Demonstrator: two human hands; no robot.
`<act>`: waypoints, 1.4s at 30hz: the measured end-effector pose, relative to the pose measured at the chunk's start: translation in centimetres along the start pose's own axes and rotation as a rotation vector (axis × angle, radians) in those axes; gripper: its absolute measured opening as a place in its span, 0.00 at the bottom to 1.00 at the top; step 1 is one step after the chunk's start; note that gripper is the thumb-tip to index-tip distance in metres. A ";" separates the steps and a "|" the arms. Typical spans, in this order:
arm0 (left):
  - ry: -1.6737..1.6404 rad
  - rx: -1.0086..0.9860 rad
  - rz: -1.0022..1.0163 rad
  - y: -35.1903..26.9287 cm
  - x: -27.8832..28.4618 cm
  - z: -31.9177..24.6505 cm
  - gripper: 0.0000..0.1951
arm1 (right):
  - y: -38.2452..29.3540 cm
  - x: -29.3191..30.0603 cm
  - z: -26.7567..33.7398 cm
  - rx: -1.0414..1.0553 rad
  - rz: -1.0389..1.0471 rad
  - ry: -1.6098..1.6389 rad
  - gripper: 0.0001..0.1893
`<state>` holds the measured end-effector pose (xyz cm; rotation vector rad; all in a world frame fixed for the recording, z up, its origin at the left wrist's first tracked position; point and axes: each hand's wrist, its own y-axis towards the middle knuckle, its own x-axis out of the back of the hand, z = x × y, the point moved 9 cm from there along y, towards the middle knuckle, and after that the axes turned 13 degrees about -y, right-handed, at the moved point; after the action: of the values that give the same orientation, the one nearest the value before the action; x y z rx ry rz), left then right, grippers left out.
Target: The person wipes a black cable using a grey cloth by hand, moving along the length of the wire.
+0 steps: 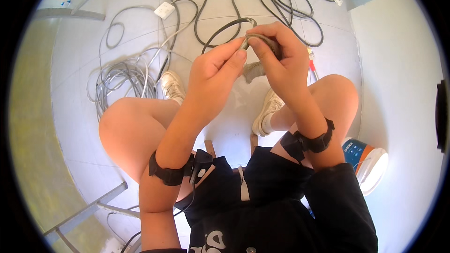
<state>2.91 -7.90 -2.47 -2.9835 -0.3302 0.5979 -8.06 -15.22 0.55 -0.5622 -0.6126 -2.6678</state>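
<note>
My left hand pinches a short length of black cable between thumb and fingers, in front of my knees. The cable arches up and over from the left and looks pale and dirty near its bend. My right hand grips a grey-brown strip of cloth, probably a rag, with one end hanging below the palm. Part of the cloth is pressed at the cable between my right thumb and fingers, close to my left fingertips. The exact contact is partly hidden by the fingers.
Black cable loops lie on the tiled floor, with white socket blocks at the cables. Coiled grey cable lies by my left shoe. A red-handled tool, a bucket and metal frame legs are nearby.
</note>
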 end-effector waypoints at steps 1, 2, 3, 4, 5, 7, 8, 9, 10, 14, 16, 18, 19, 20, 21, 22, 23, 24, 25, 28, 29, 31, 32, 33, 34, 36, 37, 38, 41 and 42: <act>0.003 -0.016 -0.018 -0.1 0.0 -0.1 0.18 | -0.1 -0.2 0.5 0.046 0.008 0.025 0.05; 0.005 -0.032 -0.036 -0.2 -0.2 -0.2 0.18 | 0.1 -0.1 -0.2 -0.010 -0.004 0.039 0.05; 0.005 -0.048 -0.048 -0.3 -0.4 -0.4 0.18 | 0.5 0.1 -1.1 -0.078 -0.009 0.047 0.05; 0.013 -0.056 -0.046 -0.5 -0.5 -0.5 0.18 | 0.9 0.4 -2.1 -0.146 -0.015 0.056 0.04; 0.021 -0.065 -0.044 -0.7 -0.5 -0.7 0.18 | 1.0 0.7 -2.8 -0.214 -0.022 0.064 0.04; -0.006 -0.068 -0.035 -0.6 -0.1 -0.8 0.18 | 0.5 0.1 -0.5 -0.077 -0.026 0.000 0.04; -0.044 -0.059 -0.022 -0.4 0.1 -0.5 0.18 | -0.1 -0.1 0.9 0.025 -0.024 -0.045 0.04; -0.080 -0.047 -0.012 -0.5 0.2 -0.3 0.18 | -0.6 -0.4 2.0 0.125 -0.020 -0.086 0.04; -0.058 -0.046 -0.023 -0.4 0.3 -0.2 0.18 | -0.7 -0.3 2.1 0.168 -0.069 -0.085 0.04; 0.037 -0.055 -0.064 -0.6 0.2 0.0 0.17 | 0.7 0.1 -1.7 -0.122 -0.070 0.012 0.04; 0.056 -0.053 -0.071 -0.5 0.3 -0.1 0.18 | 0.5 -0.2 0.2 -0.019 -0.035 -0.076 0.04; 0.042 -0.029 -0.061 -0.5 0.3 -0.1 0.18 | -0.6 -0.7 1.8 0.096 -0.023 -0.100 0.04; 0.060 -0.044 -0.072 -0.5 0.3 -0.2 0.18 | -0.5 -0.7 1.5 0.072 -0.016 -0.100 0.04; 0.078 -0.059 -0.084 -0.4 0.3 -0.2 0.18 | -0.3 -0.7 1.2 0.047 -0.010 -0.100 0.04; 0.093 -0.074 -0.090 -0.5 0.1 -0.2 0.18 | -0.2 -0.6 0.9 0.021 -0.006 -0.104 0.03; 0.114 -0.067 -0.090 -0.6 -0.1 -0.2 0.18 | 0.3 -0.4 -0.3 -0.031 -0.046 -0.050 0.03; 0.135 -0.061 -0.090 -0.7 -0.3 -0.1 0.18 | 0.4 -0.4 -0.9 -0.048 -0.043 -0.046 0.03; 0.157 -0.058 -0.087 -0.7 -0.3 -0.2 0.18 | 0.6 -0.4 -1.3 -0.063 -0.043 -0.044 0.03; 0.163 -0.040 -0.089 -0.7 -0.2 -0.2 0.18 | 0.8 -0.3 -1.4 -0.077 -0.043 -0.041 0.03; 0.169 -0.001 -0.089 -0.8 0.3 0.0 0.18 | -0.4 -0.7 -0.2 -0.074 0.002 -0.017 0.04; 0.161 0.002 -0.080 -0.8 0.3 -0.1 0.18 | -0.7 -1.0 -0.1 -0.082 0.031 0.012 0.04; 0.155 -0.008 -0.068 -0.7 0.1 -0.1 0.18 | -0.9 -1.1 0.4 -0.024 0.039 0.027 0.04; 0.157 -0.021 -0.063 -0.5 0.0 -0.1 0.18 | -0.9 -1.0 0.6 -0.002 0.042 0.003 0.04; 0.159 -0.037 -0.059 -0.4 -0.1 -0.2 0.18 | -0.9 -1.0 0.9 0.021 0.045 -0.021 0.03; 0.164 -0.040 -0.072 -0.5 -0.1 -0.2 0.17 | -0.6 -0.7 0.1 -0.034 0.019 -0.015 0.03; 0.172 -0.046 -0.097 -0.6 0.1 -0.3 0.16 | 0.3 -0.4 -1.7 -0.144 -0.032 -0.004 0.03; 0.161 -0.034 -0.098 -0.6 0.2 -0.3 0.16 | 0.2 -0.5 -1.5 -0.140 -0.036 0.022 0.03; 0.151 -0.023 -0.099 -0.7 0.2 -0.2 0.16 | 0.1 -0.7 -1.2 -0.136 -0.040 0.047 0.03; 0.116 0.008 -0.077 -0.5 0.3 -0.5 0.16 | -0.7 -1.4 0.2 -0.027 0.050 0.076 0.04; 0.103 0.021 -0.063 -0.6 0.1 -0.5 0.16 | -1.0 -1.7 0.7 0.023 0.097 0.077 0.04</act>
<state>3.11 -7.35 -2.03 -2.9578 -0.4063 0.4362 -6.76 -13.62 0.05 -0.4689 -0.5781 -2.5753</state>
